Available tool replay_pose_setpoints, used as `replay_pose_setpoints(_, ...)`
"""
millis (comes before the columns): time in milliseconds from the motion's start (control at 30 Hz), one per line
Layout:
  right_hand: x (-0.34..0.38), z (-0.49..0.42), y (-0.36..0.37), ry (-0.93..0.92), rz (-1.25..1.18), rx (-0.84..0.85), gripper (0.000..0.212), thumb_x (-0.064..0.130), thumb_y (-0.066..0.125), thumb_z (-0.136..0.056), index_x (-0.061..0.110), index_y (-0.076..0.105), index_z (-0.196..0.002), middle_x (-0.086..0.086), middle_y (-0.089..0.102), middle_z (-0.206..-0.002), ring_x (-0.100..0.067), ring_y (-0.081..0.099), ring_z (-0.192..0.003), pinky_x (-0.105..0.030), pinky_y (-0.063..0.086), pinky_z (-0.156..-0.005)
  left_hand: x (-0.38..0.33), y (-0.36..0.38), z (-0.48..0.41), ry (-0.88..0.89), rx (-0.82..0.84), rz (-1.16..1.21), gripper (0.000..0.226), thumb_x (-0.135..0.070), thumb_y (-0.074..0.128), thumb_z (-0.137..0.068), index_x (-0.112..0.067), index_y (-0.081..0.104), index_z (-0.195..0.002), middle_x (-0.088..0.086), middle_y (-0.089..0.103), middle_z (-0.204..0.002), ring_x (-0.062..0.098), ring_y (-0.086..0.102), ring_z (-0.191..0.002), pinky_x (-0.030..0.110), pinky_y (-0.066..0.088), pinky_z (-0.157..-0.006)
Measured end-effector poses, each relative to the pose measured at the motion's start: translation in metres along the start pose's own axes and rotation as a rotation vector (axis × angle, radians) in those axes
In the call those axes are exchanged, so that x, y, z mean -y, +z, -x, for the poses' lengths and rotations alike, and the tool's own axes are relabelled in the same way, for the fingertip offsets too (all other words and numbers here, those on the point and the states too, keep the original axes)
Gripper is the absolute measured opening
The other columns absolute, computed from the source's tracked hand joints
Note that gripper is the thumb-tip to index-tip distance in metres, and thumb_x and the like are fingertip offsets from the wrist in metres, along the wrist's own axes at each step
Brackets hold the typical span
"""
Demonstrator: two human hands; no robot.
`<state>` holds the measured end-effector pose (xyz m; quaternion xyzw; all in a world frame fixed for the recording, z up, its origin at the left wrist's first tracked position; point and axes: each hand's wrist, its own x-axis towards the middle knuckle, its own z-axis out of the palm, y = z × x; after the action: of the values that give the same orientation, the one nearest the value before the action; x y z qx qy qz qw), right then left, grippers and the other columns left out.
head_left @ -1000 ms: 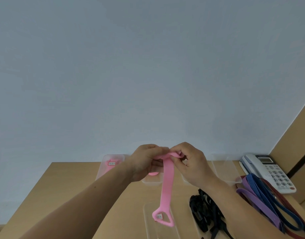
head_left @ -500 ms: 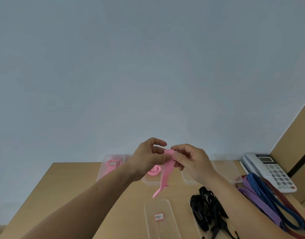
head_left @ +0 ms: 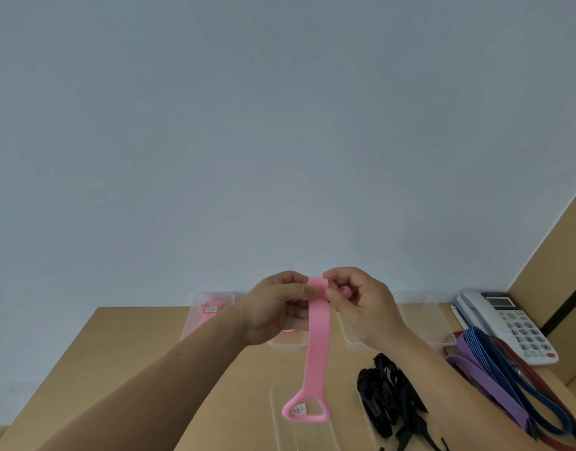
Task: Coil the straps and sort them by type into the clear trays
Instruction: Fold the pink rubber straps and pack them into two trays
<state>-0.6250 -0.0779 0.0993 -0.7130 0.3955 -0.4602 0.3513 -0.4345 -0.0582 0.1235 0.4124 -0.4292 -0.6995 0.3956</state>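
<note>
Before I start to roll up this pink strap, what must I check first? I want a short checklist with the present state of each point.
1. Grip: the left hand and the right hand both pinch the top of the pink strap: ok.
2. The strap hangs flat, without twist: ok.
3. Its loop end hangs apart from the black straps: ok.
4. Does the loop end touch the near tray below it: cannot tell.
5. Coil begun: not ok, no turn visible yet.
6. The far-left tray already holds pink pieces: ok.

Soft, even light filled the slightly blurry wide-angle frame; edges bowed, and shadows were faint.
</note>
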Motion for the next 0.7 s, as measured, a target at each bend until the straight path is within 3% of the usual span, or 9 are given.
replay_pose_setpoints(167, 0.000, -0.001, 0.001, -0.141, 0.092, 0.003, 0.031, 0.002, 0.071, -0.085, 0.031, 0.067, -0.095, 0.016, 0.065, -0.089, -0.009, 0.057, -0.076, -0.015, 0.047, -0.072, -0.003, 0.002, -0.003, 0.017, -0.015, 0.038, 0.029, -0.017, 0.065, -0.090, 0.004, 0.064, -0.110, 0.015, 0.073, -0.098, 0.026, 0.070, -0.086, 0.034, 0.058, -0.074)
replay_pose_setpoints(300, -0.001, -0.001, 0.001, -0.090, -0.019, 0.036, 0.033, 0.002, 0.073, -0.082, 0.034, 0.071, -0.090, 0.013, 0.067, -0.087, -0.006, 0.061, -0.079, -0.019, 0.051, -0.074, -0.003, -0.001, -0.004, 0.044, -0.058, 0.015, 0.020, -0.006, 0.074, -0.082, -0.003, 0.063, -0.099, 0.014, 0.070, -0.088, 0.027, 0.069, -0.082, 0.034, 0.058, -0.071)
replay_pose_setpoints(400, 0.001, -0.003, -0.002, 0.038, -0.241, 0.050, 0.018, 0.020, 0.075, -0.076, 0.027, 0.073, -0.093, 0.008, 0.070, -0.090, -0.011, 0.064, -0.085, -0.024, 0.054, -0.076, 0.000, -0.002, -0.006, 0.060, -0.073, 0.008, 0.025, 0.001, 0.073, -0.082, -0.002, 0.061, -0.105, 0.020, 0.070, -0.092, 0.029, 0.069, -0.079, 0.032, 0.057, -0.067)
replay_pose_setpoints(467, 0.000, -0.006, -0.003, 0.112, -0.292, 0.023, 0.027, 0.030, 0.075, -0.073, 0.023, 0.072, -0.099, 0.008, 0.071, -0.092, -0.008, 0.065, -0.083, -0.022, 0.053, -0.072, 0.002, -0.004, -0.007, 0.092, -0.091, -0.012, 0.028, 0.007, 0.072, -0.082, 0.000, 0.060, -0.107, 0.023, 0.069, -0.095, 0.032, 0.071, -0.080, 0.032, 0.057, -0.067)
replay_pose_setpoints(600, -0.005, -0.010, -0.001, 0.199, -0.218, 0.080, 0.013, 0.017, 0.072, -0.089, 0.019, 0.069, -0.101, 0.004, 0.071, -0.073, -0.012, 0.066, -0.065, -0.023, 0.052, -0.059, 0.006, -0.007, -0.013, 0.186, -0.116, -0.119, 0.041, 0.004, 0.080, -0.072, -0.003, 0.059, -0.106, 0.026, 0.066, -0.105, 0.040, 0.071, -0.090, 0.039, 0.059, -0.078)
replay_pose_setpoints(700, -0.007, -0.011, -0.001, 0.212, -0.203, 0.097, 0.012, 0.010, 0.071, -0.088, 0.015, 0.069, -0.099, 0.002, 0.069, -0.067, -0.015, 0.064, -0.060, -0.026, 0.051, -0.056, 0.010, -0.010, -0.014, 0.186, -0.154, -0.184, 0.059, -0.003, 0.084, -0.065, -0.011, 0.056, -0.117, 0.025, 0.063, -0.113, 0.040, 0.069, -0.097, 0.048, 0.057, -0.091)
